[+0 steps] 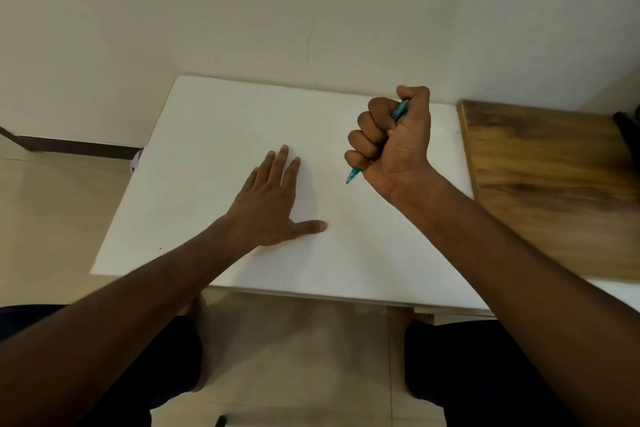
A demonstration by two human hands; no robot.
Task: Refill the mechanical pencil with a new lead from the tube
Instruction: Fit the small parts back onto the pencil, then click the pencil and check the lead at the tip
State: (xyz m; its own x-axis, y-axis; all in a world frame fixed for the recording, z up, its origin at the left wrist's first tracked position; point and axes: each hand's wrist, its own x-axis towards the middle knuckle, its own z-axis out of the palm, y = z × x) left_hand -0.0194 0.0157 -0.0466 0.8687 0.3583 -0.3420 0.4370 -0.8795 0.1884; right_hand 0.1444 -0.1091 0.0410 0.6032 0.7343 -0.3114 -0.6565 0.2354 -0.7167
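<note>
My right hand (pixel 393 139) is closed in a fist around a teal mechanical pencil (pixel 353 176). The pencil's tip pokes out below the little finger and points down toward the white table (pixel 214 121). Its upper end shows beside my thumb, which presses on top of it. My left hand (pixel 273 204) lies flat on the table, palm down, fingers spread, holding nothing. No lead tube is visible in this view.
A wooden board (pixel 550 184) lies on the right side of the table, with a dark object (pixel 628 128) at its far right edge. A pale wall rises directly behind the table. My knees in dark shorts sit under the near edge.
</note>
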